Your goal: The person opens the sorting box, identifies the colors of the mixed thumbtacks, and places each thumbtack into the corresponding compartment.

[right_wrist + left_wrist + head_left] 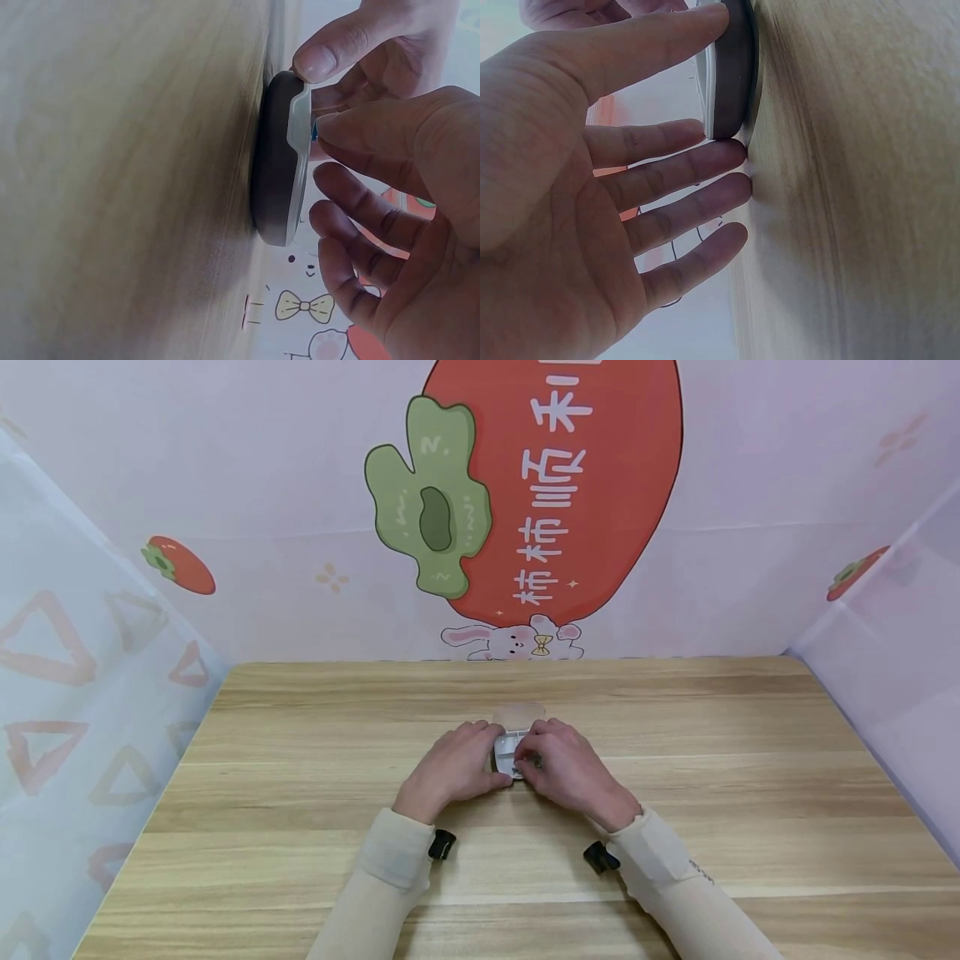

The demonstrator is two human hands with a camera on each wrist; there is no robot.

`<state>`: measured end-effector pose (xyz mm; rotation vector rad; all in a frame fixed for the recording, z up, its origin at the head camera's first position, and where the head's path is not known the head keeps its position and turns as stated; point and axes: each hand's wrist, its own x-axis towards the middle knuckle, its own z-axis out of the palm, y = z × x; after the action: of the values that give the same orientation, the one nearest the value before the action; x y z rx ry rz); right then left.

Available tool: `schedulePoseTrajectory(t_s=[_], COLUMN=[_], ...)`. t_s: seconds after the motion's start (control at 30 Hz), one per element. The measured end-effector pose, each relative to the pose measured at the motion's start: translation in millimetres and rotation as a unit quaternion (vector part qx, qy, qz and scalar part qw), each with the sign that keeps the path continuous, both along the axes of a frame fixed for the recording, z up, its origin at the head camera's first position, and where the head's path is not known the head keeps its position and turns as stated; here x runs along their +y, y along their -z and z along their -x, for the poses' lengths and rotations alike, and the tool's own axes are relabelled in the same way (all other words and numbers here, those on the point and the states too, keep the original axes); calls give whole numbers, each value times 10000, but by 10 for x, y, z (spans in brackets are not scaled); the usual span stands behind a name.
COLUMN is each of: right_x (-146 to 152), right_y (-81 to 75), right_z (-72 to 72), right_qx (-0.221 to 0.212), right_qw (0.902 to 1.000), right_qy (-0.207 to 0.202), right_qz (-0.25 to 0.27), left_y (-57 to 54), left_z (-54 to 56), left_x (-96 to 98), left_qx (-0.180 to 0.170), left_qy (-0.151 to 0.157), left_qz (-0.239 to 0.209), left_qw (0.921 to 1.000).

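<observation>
A small pill box [506, 764] with a white divided inside and a dark grey base [274, 169] lies on the table. Its clear lid [517, 713] stands open at the far side. My left hand [462, 764] holds the box from the left, thumb at the near edge and index finger farther along; the other fingers extend loosely near the tabletop. Over the compartments, my right hand [562, 764] has its thumb and index finger together at a tiny blue piece [314, 130], mostly hidden by the fingertips. Its other fingers curve loosely beside the box.
The wood-grain table [300, 718] stretches out around the box on all sides. Behind it rises a printed backdrop [285, 593] with a big red fruit, and similar sheets flank the left and right. A black strap piece [442, 844] sits at the left cuff, another [601, 857] at the right.
</observation>
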<state>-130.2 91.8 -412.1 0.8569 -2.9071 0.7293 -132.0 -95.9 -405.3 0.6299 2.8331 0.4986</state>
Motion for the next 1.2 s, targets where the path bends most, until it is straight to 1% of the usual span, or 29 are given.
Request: schedulePoseTrajectory(t_s=[0.23, 0.7, 1.0, 1.2], right_x=[2, -5, -3, 6], right_y=[23, 55, 49, 29], right_z=[-1, -7, 1, 9], right_qx=[126, 123, 173, 122], right_qw=[9999, 9999, 9998, 9999], right_qy=[12, -49, -8, 21], right_qz=[-93, -97, -89, -58], left_y=[2, 4, 2, 8], left_z=[-2, -1, -1, 3], left_x=[-2, -8, -11, -12], left_qx=[10, 42, 27, 74], left_qy=[13, 33, 34, 68], left_qz=[-7, -27, -51, -35], left_qw=[10000, 10000, 10000, 9999])
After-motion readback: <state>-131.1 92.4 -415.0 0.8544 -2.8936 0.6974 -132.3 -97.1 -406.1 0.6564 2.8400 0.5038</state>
